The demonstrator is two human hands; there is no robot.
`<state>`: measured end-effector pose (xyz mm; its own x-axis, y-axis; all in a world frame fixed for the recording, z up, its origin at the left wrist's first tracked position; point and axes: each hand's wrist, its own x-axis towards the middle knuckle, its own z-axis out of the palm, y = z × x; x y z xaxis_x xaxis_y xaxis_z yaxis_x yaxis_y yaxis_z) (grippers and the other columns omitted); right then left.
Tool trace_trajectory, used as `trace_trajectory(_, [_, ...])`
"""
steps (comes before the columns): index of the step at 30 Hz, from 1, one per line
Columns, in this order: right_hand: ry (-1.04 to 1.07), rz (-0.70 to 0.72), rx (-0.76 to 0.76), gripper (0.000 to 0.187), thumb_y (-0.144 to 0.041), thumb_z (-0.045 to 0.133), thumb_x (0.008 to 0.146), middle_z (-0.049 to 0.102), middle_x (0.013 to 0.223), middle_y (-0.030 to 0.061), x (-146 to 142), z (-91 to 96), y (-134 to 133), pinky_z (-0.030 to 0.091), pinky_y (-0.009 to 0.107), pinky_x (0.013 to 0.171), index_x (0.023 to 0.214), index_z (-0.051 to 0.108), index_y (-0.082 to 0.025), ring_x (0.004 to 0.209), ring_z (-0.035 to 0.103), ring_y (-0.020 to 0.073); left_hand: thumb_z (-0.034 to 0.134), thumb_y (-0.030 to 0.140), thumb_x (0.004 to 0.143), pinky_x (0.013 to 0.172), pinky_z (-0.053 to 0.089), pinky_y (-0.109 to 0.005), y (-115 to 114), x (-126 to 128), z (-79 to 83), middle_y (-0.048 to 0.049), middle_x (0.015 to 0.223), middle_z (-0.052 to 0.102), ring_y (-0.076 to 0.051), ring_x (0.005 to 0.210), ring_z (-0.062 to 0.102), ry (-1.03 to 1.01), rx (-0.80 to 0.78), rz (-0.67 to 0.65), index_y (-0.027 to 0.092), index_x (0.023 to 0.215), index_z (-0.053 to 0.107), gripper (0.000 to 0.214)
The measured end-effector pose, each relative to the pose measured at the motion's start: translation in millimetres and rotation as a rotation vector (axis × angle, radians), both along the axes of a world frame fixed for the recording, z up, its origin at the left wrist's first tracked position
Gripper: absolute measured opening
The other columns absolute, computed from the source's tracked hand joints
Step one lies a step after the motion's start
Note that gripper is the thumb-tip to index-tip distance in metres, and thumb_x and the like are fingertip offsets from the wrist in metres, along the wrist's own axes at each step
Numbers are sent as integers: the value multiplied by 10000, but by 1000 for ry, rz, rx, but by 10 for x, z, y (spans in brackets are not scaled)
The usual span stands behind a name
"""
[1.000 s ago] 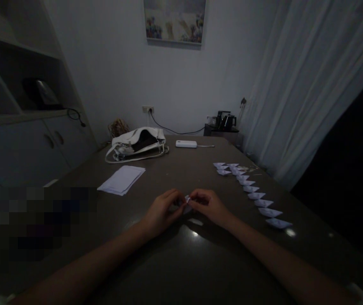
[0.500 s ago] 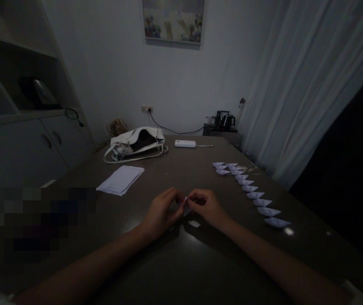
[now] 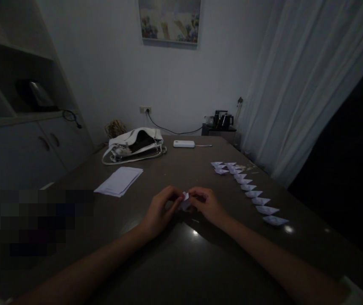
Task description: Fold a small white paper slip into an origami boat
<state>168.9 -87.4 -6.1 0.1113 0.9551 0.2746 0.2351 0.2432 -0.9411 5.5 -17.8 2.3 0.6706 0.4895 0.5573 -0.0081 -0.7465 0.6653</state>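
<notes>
Pinching small folded paper [image 3: 185,204] btwn L fingers [image 3: 175,192] & R fingers [image 3: 199,191], over dark surface [image 3: 181,267], L of paper boats [image 3: 261,201], R of sheet stack [image 3: 119,182].

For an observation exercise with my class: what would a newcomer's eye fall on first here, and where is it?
Probably the line of small white paper boats along the right side of the dark table. Next, at the centre, the left hand and right hand hold a small folded paper between them. Farther back on the left, a white bag gapes open behind some paper sheets.
</notes>
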Motion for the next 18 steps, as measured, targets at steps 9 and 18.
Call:
trace_trajectory(9, [-253, -126, 173, 109, -277, 644, 777, 627, 947, 55, 36, 71, -44, 428, 232, 587, 835, 710, -212, 773, 591, 142, 596, 232, 818, 707, 495, -260, 17, -1, -36, -28, 807, 652, -152, 762, 629, -18, -191, -30, 148, 856, 592, 92])
trace_trajectory(18, [-316, -121, 207, 29, -140, 599, 713, 549, 758, 11, -2, 91, -61, 387, 214, 529, 718, 598, -169, 608, 504, 101, 601, 233, 833, 714, 482, -257, 18, -6, -44, -19, 809, 634, -145, 772, 620, 17, -191, -88, 150, 875, 589, 94])
